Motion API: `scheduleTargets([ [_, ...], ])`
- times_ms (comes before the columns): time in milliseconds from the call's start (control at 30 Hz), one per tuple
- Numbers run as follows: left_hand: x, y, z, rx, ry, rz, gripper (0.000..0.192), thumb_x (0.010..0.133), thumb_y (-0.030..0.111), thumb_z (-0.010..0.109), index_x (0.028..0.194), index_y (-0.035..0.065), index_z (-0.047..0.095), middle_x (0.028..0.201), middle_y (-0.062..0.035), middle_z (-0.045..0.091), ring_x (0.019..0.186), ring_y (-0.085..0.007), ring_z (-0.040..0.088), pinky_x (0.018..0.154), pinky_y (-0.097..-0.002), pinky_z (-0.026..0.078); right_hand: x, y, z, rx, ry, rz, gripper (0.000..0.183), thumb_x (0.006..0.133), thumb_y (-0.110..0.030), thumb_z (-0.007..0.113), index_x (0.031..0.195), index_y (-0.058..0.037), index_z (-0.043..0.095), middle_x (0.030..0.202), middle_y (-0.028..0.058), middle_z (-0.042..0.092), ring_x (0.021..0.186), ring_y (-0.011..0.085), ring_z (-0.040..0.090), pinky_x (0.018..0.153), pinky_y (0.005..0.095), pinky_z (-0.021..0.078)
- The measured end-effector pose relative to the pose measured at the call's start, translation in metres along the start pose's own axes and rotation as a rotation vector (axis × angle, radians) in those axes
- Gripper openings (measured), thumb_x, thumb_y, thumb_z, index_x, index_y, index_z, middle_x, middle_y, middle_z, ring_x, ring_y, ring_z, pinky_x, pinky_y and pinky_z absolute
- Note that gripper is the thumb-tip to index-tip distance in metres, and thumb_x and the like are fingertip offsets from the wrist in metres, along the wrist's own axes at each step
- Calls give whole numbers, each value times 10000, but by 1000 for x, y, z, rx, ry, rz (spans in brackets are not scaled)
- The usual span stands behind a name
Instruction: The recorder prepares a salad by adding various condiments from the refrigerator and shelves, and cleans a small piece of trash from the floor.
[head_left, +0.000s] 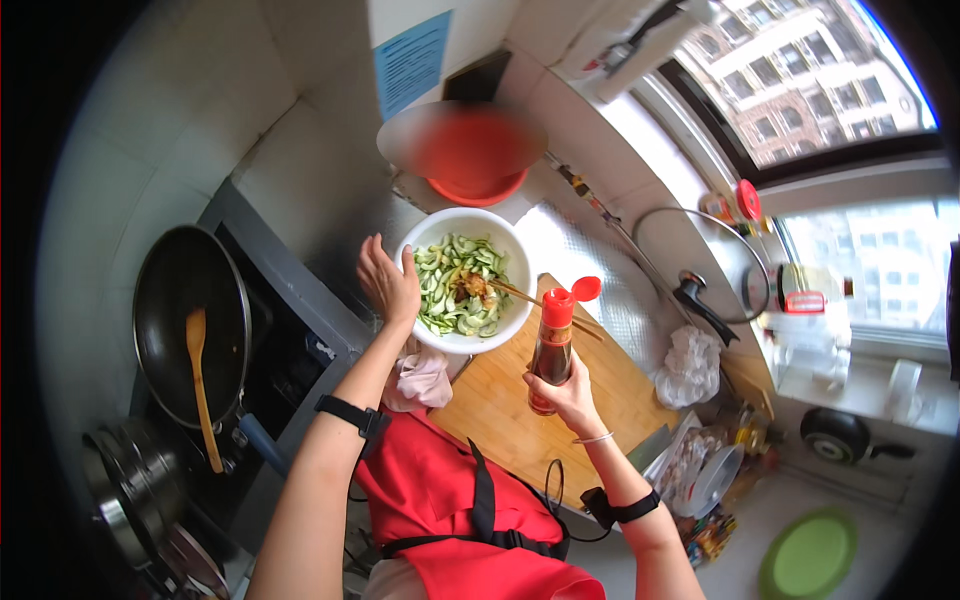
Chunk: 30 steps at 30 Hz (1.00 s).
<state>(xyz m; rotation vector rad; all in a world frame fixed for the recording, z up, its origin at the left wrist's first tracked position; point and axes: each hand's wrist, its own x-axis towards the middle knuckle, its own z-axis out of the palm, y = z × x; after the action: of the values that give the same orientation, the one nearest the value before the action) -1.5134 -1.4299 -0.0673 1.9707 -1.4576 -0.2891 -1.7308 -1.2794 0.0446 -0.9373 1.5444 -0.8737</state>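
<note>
A white bowl (517, 247) holds sliced green cucumber (450, 300) with a brown seasoning heap near its middle. Wooden chopsticks (589, 325) rest in the bowl and stick out over its right rim. My left hand (391, 281) lies against the bowl's left rim, fingers spread. My right hand (564, 394) grips a glass bottle of dark sauce (553, 352), upright, with its red flip cap open, just right of the bowl. A wooden cutting board (487, 409) lies below the bottle and partly under the bowl's edge.
A frying pan (161, 315) with a wooden spatula (197, 360) stands on the stove at left. Behind the bowl is an orange-red basin (480, 191). A pink cloth (421, 379) lies near the bowl. A glass lid (675, 232), plastic bags and a green plate (810, 555) are at right.
</note>
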Motion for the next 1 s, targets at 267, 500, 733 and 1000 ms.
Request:
scheduleTargets([
  [267,-42,117,-58,-961,-973,403,734,763,547,591,1247,26,411,1122,-102,511,1059,-221,486,920,-357,374,-56,-1,-41,91,-120,-40,446,688,-202,745,1016,-29,497,854,13,538,783,90,493,743,251,418],
  [500,-105,198,-117,-1063,-1544,230,852,698,293,757,1353,27,281,1224,-105,475,1124,-196,476,958,-333,383,-110,11,-68,179,-208,-109,456,696,-246,742,1012,-28,496,854,5,528,788,84,482,736,244,413],
  [733,-160,213,-131,-1124,-1196,430,556,738,38,691,1196,94,380,1170,-137,500,1034,-215,532,895,-345,436,-144,25,-83,260,-188,-220,514,701,-247,739,1085,-14,489,853,2,518,799,81,465,748,245,411],
  [1000,-206,227,-135,-1225,-925,498,301,792,93,665,1009,62,459,1166,-155,492,1015,-210,525,842,-325,468,-171,24,-101,314,-215,-255,479,715,-245,723,1066,-17,492,845,-8,505,781,75,449,714,235,401],
])
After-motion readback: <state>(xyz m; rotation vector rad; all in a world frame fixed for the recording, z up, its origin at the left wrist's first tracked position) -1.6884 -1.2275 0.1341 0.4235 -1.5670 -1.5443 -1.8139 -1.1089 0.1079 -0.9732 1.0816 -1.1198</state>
